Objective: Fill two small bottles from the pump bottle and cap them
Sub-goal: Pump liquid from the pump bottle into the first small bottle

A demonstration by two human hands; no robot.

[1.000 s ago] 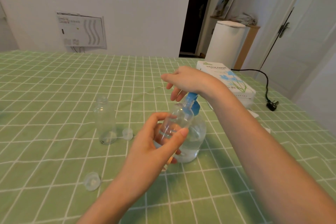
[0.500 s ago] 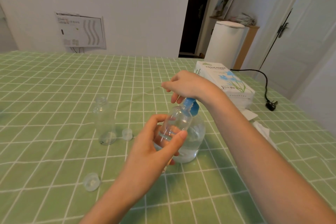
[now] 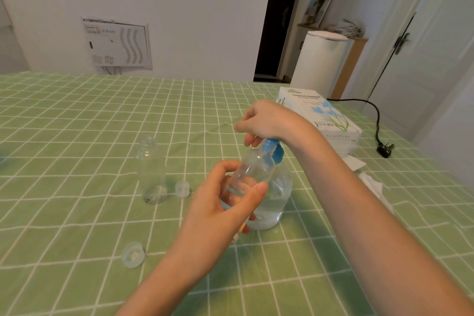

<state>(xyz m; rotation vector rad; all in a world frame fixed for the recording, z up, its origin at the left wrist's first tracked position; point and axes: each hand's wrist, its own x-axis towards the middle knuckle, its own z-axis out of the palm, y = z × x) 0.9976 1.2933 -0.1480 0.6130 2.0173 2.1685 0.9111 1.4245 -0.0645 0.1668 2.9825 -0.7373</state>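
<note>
My left hand [image 3: 218, 208] grips a small clear bottle [image 3: 250, 170], tilted with its mouth up under the blue pump spout. My right hand [image 3: 266, 120] rests on top of the blue pump head [image 3: 273, 150] of the clear pump bottle [image 3: 277, 195], which stands on the green checked cloth and holds clear liquid. A second small clear bottle [image 3: 151, 169] stands upright and uncapped to the left. One clear cap [image 3: 182, 188] lies just right of its base. Another clear cap [image 3: 132, 255] lies nearer me at the left.
A white tissue paper pack [image 3: 323, 118] lies at the right behind my right arm, with loose white tissues [image 3: 372, 182] beside it. A black cable with a plug [image 3: 383, 150] trails over the table's right edge. A white cylinder [image 3: 320, 61] stands beyond the table.
My right hand has sunk slightly onto the pump head, which sits lower than a second ago. My left hand keeps the small bottle at the spout.
</note>
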